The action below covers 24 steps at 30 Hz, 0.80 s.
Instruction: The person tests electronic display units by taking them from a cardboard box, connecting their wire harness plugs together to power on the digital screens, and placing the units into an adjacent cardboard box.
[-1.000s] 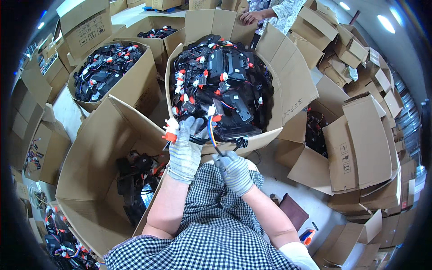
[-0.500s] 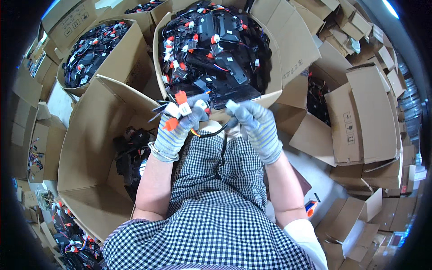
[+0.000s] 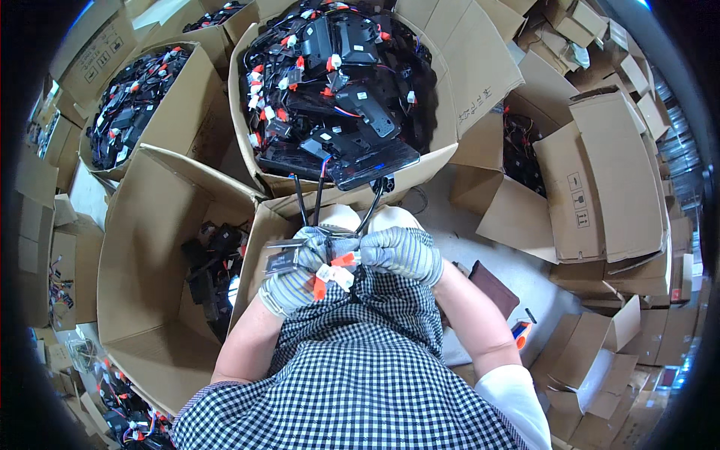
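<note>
Both my hands wear grey striped gloves and meet over my lap. My left hand [image 3: 296,274] grips a bundle of wire connectors [image 3: 330,271] with white and orange plugs and a small black part. My right hand [image 3: 401,253] is closed on the same bundle from the right. Black wires [image 3: 311,196] run from the bundle up to a flat black panel [image 3: 373,163] resting on the front rim of a big cardboard box [image 3: 480,71]. That box is heaped with black parts and red and white connectors.
An open box [image 3: 142,247] at my left holds a few black parts at the bottom. Another full box [image 3: 184,112] stands at the upper left. Several open and folded cardboard boxes [image 3: 600,187] crowd the right. A brown pouch [image 3: 493,287] lies on the floor by my right arm.
My hands have drawn back from the box rim to my lap and come together on the connector bundle. The wires now stretch up to the black panel.
</note>
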Each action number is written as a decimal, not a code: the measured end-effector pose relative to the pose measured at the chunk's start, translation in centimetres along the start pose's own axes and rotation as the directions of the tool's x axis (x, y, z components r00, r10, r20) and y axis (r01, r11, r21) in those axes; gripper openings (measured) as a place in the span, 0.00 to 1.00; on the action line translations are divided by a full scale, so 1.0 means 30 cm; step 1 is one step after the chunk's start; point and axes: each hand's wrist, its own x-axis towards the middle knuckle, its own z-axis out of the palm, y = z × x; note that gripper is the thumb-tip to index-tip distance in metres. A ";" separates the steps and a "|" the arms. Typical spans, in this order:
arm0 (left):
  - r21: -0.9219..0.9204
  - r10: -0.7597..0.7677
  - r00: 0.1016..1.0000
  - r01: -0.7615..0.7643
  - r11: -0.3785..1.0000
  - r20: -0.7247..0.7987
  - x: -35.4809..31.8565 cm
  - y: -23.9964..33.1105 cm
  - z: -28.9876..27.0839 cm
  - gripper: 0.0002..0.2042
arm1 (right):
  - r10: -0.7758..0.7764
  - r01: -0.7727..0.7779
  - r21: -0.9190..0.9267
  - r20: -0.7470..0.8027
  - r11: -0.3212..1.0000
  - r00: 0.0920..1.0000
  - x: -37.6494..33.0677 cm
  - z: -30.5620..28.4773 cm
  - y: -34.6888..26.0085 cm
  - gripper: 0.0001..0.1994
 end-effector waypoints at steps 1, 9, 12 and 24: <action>-0.003 -0.002 1.000 0.002 1.000 0.006 0.005 -0.022 0.001 0.09 | -0.029 0.030 0.172 -0.007 0.985 1.000 0.002 0.011 0.015 0.15; -0.469 -0.113 0.990 0.059 0.881 -0.088 -0.006 0.004 0.032 0.27 | -0.041 0.026 0.502 0.020 0.864 0.999 0.023 0.038 0.091 0.12; -0.531 -0.138 0.988 0.082 0.844 -0.067 -0.007 0.016 0.030 0.27 | -0.090 0.074 0.439 0.015 0.895 0.996 0.026 0.037 0.100 0.13; -0.222 -0.322 0.934 0.285 0.933 -0.155 0.049 0.096 0.000 0.25 | -0.192 0.200 -0.177 0.065 0.964 0.979 0.069 -0.094 -0.110 0.15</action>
